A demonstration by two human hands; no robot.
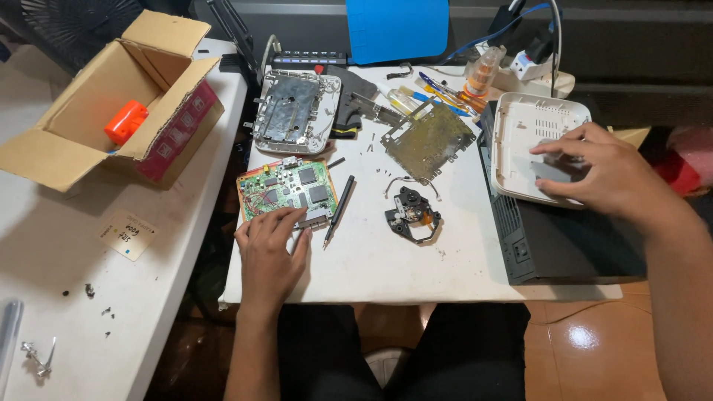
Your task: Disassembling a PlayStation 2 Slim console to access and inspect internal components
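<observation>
An open cardboard box (89, 111) holds an orange block (125, 122) at far left.

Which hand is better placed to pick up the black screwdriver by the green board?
Left. The left hand rests at the green circuit board's edge, beside the black screwdriver. The right hand is across the table on the white cover.

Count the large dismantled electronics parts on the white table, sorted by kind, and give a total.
Green circuit boards: 1, under the left hand
Flat metal shield plates: 2
White plastic shell covers: 1, under the right hand
Black disc-drive units: 1
Black box-shaped casings: 1
Total: 6
</observation>
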